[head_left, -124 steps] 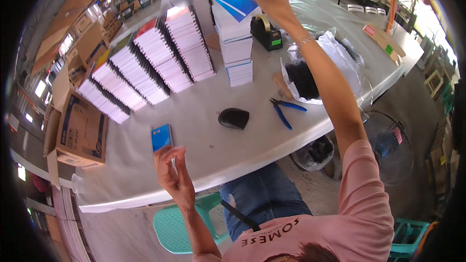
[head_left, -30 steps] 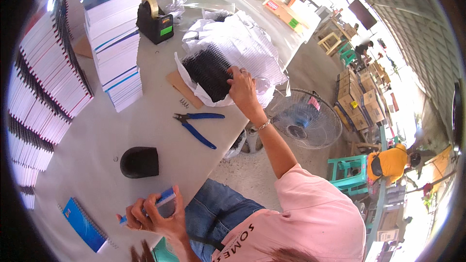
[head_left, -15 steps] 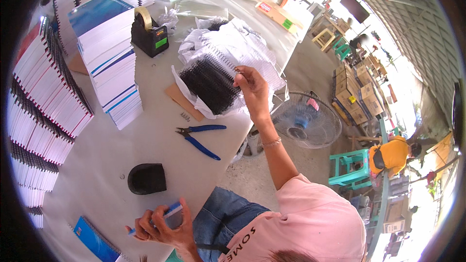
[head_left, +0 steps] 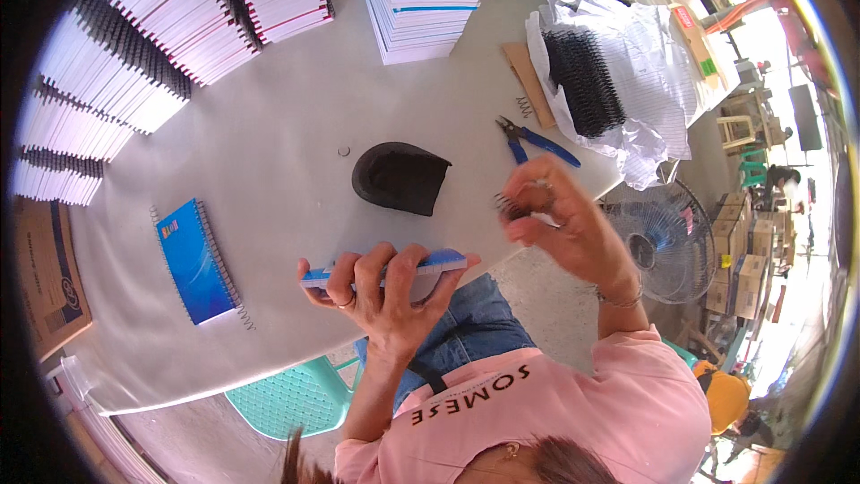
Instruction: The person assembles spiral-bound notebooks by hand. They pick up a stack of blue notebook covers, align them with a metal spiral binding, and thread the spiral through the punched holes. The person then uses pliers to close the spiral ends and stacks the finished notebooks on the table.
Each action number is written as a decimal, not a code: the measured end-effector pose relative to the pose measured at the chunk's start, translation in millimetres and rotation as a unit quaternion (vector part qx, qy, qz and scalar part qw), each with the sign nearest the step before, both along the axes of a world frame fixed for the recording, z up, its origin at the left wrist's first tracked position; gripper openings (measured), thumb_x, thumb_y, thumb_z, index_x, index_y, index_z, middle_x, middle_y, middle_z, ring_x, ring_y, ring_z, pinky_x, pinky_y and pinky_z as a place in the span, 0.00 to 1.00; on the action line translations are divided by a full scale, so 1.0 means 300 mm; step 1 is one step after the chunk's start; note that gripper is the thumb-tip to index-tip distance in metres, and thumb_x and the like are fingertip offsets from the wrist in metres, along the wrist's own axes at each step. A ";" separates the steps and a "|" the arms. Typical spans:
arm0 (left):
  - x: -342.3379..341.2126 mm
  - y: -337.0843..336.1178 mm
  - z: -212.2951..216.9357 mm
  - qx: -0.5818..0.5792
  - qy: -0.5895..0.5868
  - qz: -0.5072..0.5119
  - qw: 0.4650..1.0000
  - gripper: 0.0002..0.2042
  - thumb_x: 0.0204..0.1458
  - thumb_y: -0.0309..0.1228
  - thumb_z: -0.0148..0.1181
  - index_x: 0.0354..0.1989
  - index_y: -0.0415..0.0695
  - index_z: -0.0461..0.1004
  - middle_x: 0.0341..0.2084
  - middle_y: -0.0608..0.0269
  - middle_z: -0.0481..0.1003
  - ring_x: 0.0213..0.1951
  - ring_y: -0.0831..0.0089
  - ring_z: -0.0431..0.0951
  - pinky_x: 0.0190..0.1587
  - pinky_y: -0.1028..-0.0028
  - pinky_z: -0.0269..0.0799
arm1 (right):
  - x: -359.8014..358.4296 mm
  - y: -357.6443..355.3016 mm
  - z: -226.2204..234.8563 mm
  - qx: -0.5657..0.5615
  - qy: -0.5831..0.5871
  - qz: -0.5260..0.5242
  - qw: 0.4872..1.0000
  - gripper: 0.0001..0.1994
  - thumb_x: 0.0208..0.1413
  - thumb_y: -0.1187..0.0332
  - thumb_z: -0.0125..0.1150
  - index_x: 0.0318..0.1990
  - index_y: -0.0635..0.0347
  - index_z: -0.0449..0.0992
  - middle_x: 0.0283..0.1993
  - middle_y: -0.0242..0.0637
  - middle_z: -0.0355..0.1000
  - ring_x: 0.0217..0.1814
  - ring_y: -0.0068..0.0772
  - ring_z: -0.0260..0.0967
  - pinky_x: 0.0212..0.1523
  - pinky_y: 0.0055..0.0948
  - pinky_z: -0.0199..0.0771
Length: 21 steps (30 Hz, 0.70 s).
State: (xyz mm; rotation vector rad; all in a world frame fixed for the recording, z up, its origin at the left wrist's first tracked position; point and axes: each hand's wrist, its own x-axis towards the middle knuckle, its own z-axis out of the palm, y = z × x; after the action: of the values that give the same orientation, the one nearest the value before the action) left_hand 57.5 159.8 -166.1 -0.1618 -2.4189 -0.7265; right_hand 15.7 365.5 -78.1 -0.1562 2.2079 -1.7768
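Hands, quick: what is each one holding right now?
Left hand: closed on a blue-covered notebook.
Right hand: fingers pinching a small black wire coil.

A long pale grey table (head_left: 269, 170) fills the upper left and centre of the frame before me. Below it, at lower centre, stands my teal perforated plastic chair (head_left: 296, 399). On the bare concrete floor (head_left: 555, 291) at right stands a round wire-caged floor fan (head_left: 667, 251), with stacked brown cardboard cartons (head_left: 739, 255) beyond it. Strong daylight enters at upper right.
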 end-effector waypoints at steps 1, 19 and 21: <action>0.001 0.003 0.003 -0.005 -0.002 -0.001 1.000 0.24 0.28 0.59 0.78 0.27 0.60 0.74 0.37 0.73 0.66 0.48 0.64 0.63 0.62 0.42 0.44 | 0.005 -0.020 -0.022 0.056 0.040 0.022 0.997 0.06 0.61 0.73 0.59 0.44 0.61 0.72 0.37 0.39 0.75 0.40 0.30 0.75 0.41 0.27 0.73; -0.003 -0.005 -0.004 0.011 0.001 -0.007 1.000 0.19 0.30 0.54 0.76 0.27 0.61 0.76 0.37 0.76 0.67 0.47 0.68 0.63 0.59 0.41 0.44 | 0.038 -0.048 -0.068 0.213 0.250 0.034 0.944 0.12 0.48 0.73 0.70 0.41 0.52 0.79 0.39 0.28 0.76 0.44 0.33 0.72 0.53 0.36 0.63; -0.004 -0.006 0.011 -0.021 -0.008 -0.010 1.000 0.22 0.29 0.57 0.75 0.27 0.59 0.76 0.36 0.73 0.66 0.47 0.66 0.62 0.61 0.45 0.46 | 0.043 -0.040 -0.083 0.224 0.279 0.026 0.933 0.12 0.48 0.73 0.70 0.41 0.51 0.79 0.39 0.28 0.75 0.44 0.32 0.72 0.52 0.36 0.64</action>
State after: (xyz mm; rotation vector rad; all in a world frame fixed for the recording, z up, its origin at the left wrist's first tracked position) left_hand 56.3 158.0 -162.7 -0.1972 -2.4510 -0.6892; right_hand 28.7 353.4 -102.9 -0.6763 2.9036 -1.2491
